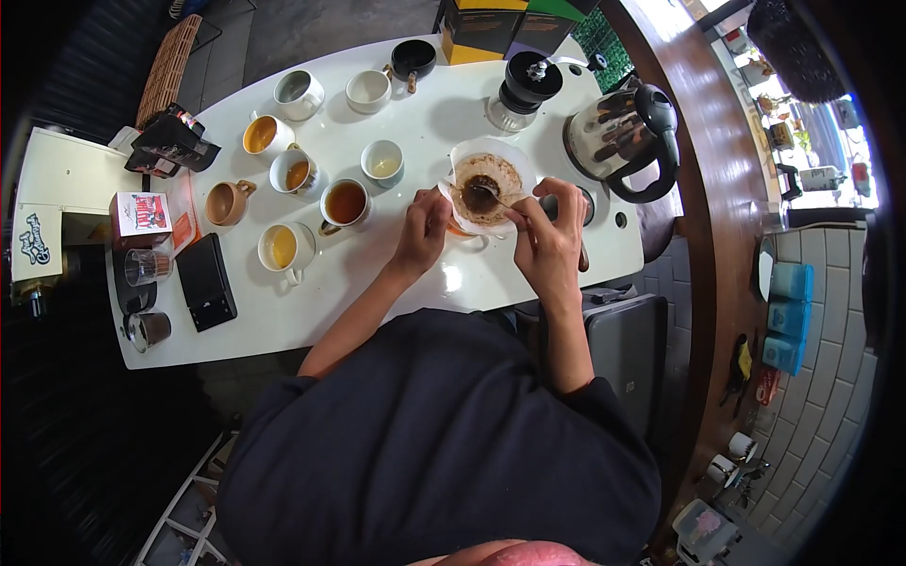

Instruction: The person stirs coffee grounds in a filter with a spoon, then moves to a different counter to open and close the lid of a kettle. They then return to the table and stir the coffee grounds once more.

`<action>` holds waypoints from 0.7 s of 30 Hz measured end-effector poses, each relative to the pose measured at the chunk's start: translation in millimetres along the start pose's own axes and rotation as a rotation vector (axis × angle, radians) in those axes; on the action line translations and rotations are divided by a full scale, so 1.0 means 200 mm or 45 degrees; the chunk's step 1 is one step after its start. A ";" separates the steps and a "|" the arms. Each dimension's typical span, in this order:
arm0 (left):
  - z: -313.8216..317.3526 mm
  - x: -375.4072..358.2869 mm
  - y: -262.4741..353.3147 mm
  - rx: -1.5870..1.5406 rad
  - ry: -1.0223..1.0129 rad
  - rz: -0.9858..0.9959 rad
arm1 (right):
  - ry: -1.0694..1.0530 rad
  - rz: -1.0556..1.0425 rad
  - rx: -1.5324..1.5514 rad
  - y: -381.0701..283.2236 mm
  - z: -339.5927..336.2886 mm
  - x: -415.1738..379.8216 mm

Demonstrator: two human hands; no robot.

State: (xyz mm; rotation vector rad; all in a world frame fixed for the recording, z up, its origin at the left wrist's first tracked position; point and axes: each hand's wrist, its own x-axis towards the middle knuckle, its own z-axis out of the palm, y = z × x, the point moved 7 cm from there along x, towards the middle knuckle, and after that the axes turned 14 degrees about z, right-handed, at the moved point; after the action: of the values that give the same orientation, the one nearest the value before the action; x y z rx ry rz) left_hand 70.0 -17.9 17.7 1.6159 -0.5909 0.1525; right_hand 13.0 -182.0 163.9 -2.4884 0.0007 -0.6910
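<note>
- Near the middle of the white table's [406, 321] right half, the paper filter [505, 170] is standing open, holding wet dark grounds [477, 203] low in its cone; brown residue is coating the walls.
- Right hand [550, 231] is gripping a spoon [505, 201] between thumb and fingers, its bowl dipping into the grounds.
- Left hand [420, 231] is curling inward at the filter's left rim; cannot tell whether it is pinching paper.
- Technique (judgement): light, slow spoon strokes are favouring even wetting; scraping the wall is risking a tear. Steadying the rim is helping.
- Left of the filter, a pale cup [382, 162] is holding faint yellowish liquid; a darker-filled cup [345, 203], reddish brown; a handled cup [281, 247], yellow.
- Farther out, a tan cup [226, 203] is standing, contents unclear. Rightward, a kettle [613, 132] is resting, lidded.
</note>
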 end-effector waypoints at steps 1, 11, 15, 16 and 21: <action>0.00 0.00 0.00 -0.002 -0.001 0.004 | 0.006 0.003 -0.007 0.00 0.00 0.00; 0.00 0.00 0.01 0.011 -0.038 0.003 | 0.060 0.008 -0.024 -0.03 -0.02 -0.01; 0.00 0.01 0.03 -0.012 -0.017 -0.017 | 0.033 0.060 0.041 0.00 -0.05 -0.02; 0.00 0.01 0.03 -0.002 -0.019 -0.013 | 0.044 0.050 0.050 -0.01 -0.06 -0.02; 0.00 0.00 0.00 -0.001 -0.021 -0.012 | 0.062 0.036 0.018 -0.01 -0.03 -0.02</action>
State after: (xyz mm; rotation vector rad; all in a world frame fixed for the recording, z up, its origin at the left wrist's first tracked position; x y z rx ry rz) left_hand 69.8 -18.1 18.2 1.6201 -0.5961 0.1319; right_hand 6.3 -183.2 167.2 -2.4531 0.0494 -0.7370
